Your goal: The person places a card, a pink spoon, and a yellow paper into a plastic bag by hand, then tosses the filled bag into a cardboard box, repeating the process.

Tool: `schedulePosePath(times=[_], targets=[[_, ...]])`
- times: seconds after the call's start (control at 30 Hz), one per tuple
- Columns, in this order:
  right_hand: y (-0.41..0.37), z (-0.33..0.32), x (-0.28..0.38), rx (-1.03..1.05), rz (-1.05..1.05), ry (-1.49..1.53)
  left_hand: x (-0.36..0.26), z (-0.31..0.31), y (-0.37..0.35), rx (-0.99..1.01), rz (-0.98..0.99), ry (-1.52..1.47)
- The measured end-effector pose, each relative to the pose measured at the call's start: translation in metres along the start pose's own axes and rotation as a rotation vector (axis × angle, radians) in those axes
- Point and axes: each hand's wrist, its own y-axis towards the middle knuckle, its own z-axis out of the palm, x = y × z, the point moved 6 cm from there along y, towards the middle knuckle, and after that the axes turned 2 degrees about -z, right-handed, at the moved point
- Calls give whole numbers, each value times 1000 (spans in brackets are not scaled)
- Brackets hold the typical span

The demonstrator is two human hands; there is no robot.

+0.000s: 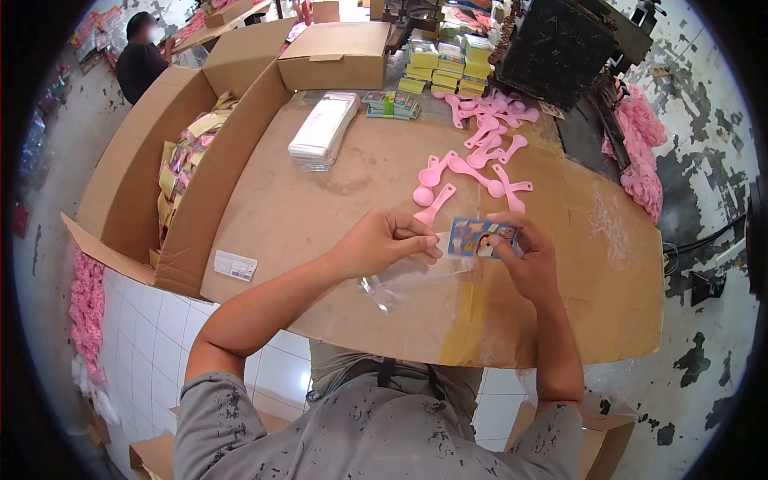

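Observation:
My left hand [382, 240] pinches the open mouth of a clear plastic bag [416, 276] that hangs low over the cardboard-covered table [320, 208]. My right hand [524, 252] grips a small colourful printed card [478, 238] and holds it at the bag's mouth. The two hands are close together, just in front of my chest. Several pink plastic spoons [480, 152] lie scattered on the table right behind my hands.
A stack of clear bags [324, 128] lies at the back left. A big open carton [188, 168] of packed items stands left, a closed box [336, 56] behind it. Yellow-green card stacks [444, 64] and a dark machine [560, 44] stand far back. Another person [140, 56] stands far left.

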Motion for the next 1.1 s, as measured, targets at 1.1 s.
schedulePosePath(times=[1.1], targets=[[104, -38, -69, 13, 7, -801, 7, 1, 0, -79, 102, 100]])
